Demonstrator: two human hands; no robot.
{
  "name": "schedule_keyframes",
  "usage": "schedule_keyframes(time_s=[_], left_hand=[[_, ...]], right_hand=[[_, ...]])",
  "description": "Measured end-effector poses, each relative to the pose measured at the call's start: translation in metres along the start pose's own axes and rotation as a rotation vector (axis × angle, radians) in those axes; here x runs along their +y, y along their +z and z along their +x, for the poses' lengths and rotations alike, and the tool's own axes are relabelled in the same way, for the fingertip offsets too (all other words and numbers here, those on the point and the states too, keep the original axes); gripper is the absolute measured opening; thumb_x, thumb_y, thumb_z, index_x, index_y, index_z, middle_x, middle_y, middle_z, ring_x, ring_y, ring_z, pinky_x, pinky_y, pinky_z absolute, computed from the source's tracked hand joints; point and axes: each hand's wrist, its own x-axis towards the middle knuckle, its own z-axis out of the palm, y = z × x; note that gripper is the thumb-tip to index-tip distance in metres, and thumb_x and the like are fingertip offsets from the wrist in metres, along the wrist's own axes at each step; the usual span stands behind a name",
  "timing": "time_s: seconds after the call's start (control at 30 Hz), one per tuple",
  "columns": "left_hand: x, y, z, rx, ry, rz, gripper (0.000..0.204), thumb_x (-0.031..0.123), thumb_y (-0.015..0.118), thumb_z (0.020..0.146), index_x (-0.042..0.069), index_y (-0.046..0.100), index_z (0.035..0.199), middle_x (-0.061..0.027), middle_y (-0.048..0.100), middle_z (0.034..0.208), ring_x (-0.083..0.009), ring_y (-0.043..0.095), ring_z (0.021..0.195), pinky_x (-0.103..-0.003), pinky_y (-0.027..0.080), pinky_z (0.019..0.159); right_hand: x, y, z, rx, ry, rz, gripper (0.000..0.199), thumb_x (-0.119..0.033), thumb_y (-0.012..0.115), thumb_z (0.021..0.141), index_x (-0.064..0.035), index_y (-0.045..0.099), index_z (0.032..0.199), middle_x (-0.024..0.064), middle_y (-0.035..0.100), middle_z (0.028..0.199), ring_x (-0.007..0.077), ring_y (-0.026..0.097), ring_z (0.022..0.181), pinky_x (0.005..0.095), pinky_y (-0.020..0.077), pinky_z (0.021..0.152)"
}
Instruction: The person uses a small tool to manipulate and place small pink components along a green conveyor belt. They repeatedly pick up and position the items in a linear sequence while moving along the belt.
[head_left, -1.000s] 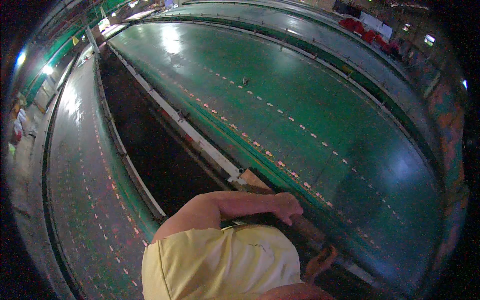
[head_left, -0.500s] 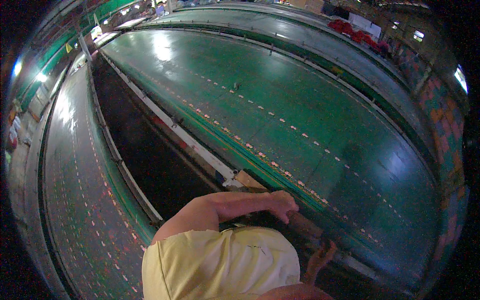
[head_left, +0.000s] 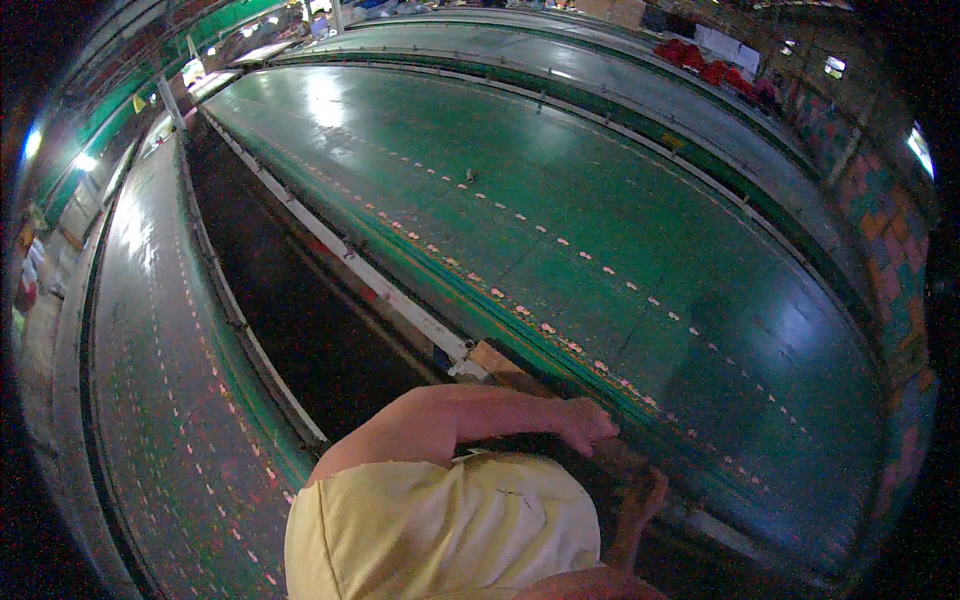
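Barely shifted since the earlier frame, your left hand (head_left: 588, 424) rests with fingers curled, seemingly gripping nothing, on the wooden frame edge (head_left: 500, 360) at lower centre, beside the long green table (head_left: 620, 240), the work paused.

A long glossy green table (head_left: 620, 230) runs off into the hall with rows of small pale marks, a second green table (head_left: 150, 380) lies left beyond a dark aisle (head_left: 300, 320), red cloth heaps (head_left: 700, 62) sit far back.
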Motion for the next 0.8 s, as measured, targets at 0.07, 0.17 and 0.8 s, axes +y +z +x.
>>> schedule_keyframes(time_s=[0.07,0.17,0.8], left_hand=[[0.010,0.009,0.023,-0.004,0.047,0.003,0.063,0.040,0.087,0.078,0.004,0.067,0.126,-0.0227,0.077,0.105,-0.0432,0.076,0.104,-0.056,0.062,0.087],[0.032,0.016,0.054,-0.060,0.039,-0.007,0.062,0.033,0.086,0.079,0.004,0.065,0.129,-0.0231,0.076,0.111,-0.0440,0.076,0.106,-0.057,0.062,0.087],[0.097,0.006,0.094,-0.179,-0.003,0.064,0.083,0.026,0.084,0.080,0.003,0.054,0.154,-0.0212,0.076,0.112,-0.0428,0.075,0.108,-0.056,0.063,0.084]], right_hand=[[-0.004,0.004,0.003,-0.002,-0.016,0.108,0.037,-0.002,0.073,0.097,-0.0057,0.065,0.132,0.0109,0.067,0.124,0.0257,0.066,0.112,0.0424,0.0562,0.097],[-0.018,0.010,-0.002,0.009,-0.008,0.327,0.037,-0.003,0.074,0.098,-0.0045,0.065,0.134,0.0109,0.067,0.126,0.0261,0.067,0.114,0.0430,0.0564,0.098],[-0.007,0.011,-0.019,0.265,0.435,0.719,0.064,-0.014,0.086,0.082,-0.0075,0.066,0.142,0.0116,0.073,0.124,0.0276,0.071,0.108,0.0440,0.0589,0.096]])
